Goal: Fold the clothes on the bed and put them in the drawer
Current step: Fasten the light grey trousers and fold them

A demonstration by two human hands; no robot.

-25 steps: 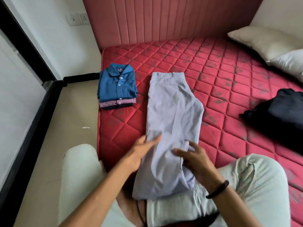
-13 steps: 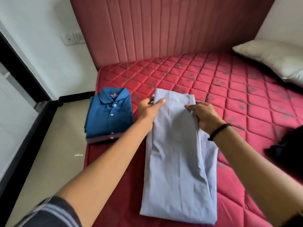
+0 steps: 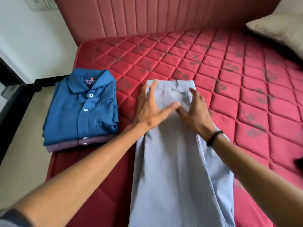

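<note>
Light grey trousers (image 3: 177, 169) lie lengthwise on the red quilted mattress (image 3: 213, 66), waistband at the far end. My left hand (image 3: 151, 106) lies flat on the waistband's left part with fingers spread. My right hand (image 3: 195, 110) presses flat on the right part, fingers spread too, a black band on its wrist. The two hands' thumbs nearly meet over the cloth. To the left sits a stack of folded shirts (image 3: 82, 108), a blue one on top, a mauve one under it.
A padded red headboard (image 3: 155, 15) stands behind the mattress. A cream pillow (image 3: 277, 28) lies at the far right. A dark garment (image 3: 299, 162) peeks in at the right edge. Beige floor (image 3: 19, 161) runs along the bed's left side.
Both hands went from the near end of the trousers up to the waistband, pinched its corners, and now lie flat on it. The camera has leaned forward over the bed.
</note>
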